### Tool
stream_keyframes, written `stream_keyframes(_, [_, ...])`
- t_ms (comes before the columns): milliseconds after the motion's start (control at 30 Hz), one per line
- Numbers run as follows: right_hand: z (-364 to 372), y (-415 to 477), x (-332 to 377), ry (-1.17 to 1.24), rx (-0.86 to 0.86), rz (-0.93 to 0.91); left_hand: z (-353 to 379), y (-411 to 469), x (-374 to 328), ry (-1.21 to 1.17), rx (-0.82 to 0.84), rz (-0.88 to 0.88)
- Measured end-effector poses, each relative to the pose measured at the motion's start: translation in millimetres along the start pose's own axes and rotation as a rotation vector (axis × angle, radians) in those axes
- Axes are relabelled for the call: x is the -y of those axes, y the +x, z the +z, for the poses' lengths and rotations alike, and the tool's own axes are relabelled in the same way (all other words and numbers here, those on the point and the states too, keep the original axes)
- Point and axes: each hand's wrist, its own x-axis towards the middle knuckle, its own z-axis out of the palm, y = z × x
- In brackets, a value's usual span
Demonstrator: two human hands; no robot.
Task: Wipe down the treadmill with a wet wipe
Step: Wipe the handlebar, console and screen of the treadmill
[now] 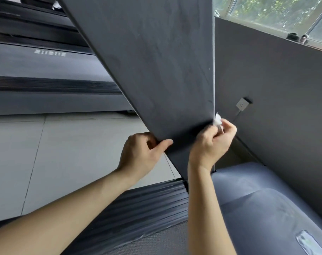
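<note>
Treadmill upright [153,67]: wide dark panel, slanted. Left hand [140,155] gripped its near edge, thumb on face, prob. to steady it. Right hand [211,142]: fingers curled tight round bunched wet wipe [217,120], pressed on far edge for rubbing.

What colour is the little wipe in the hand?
White. The wet wipe shows in the head view, bunched in the right hand against the dark grey treadmill panel.
</note>
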Motion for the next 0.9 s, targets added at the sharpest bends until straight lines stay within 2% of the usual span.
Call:
stream_keyframes(100, [-16.6,5.9,-54.6,-0.120,-0.028,0.449,-2.0,2.0,0.2,0.008,-0.007,0.015])
stream_keyframes(133, [-19.0,5.8,-61.7,-0.151,-0.005,0.518,-2.5,2.2,1.1,0.009,-0.010,0.015])
stream_keyframes(167, [-18.4,4.5,-60.4,-0.170,0.002,0.511,-1.9,1.8,1.9,0.008,-0.014,0.021])
stream_keyframes(233, [-13.3,-2.0,-34.7,-0.120,0.008,0.307,1.7,-1.0,2.9,-0.013,-0.038,0.043])
stream_keyframes(333, [0.2,-17.9,13.8,0.120,0.116,-0.084,8.2,-3.8,6.9,-0.032,-0.080,0.059])
stream_keyframes(400, [1.0,-16.9,8.6,0.117,0.129,-0.178,12.1,-4.6,10.4,-0.008,-0.082,0.077])
stream_keyframes(433, [-2.1,-12.3,-7.6,0.077,0.097,-0.152,12.9,-4.8,12.5,0.007,-0.075,0.085])
stream_keyframes(567, [-24.6,8.9,-84.7,-0.071,-0.015,0.166,13.4,-4.7,17.6,0.033,-0.055,0.104])
stream_keyframes(733, [-42.4,43.5,-146.2,-0.249,0.027,0.457,15.8,-2.0,22.7,0.102,-0.062,0.116])
stream_keyframes(833, [-46.3,53.5,-184.7,-0.246,0.020,0.625,18.1,-0.6,26.5,0.097,-0.065,0.120])
stream_keyframes(900, [-51.4,48.2,-200.2,-0.138,0.027,0.761,19.1,-0.9,27.6,0.073,-0.065,0.124])
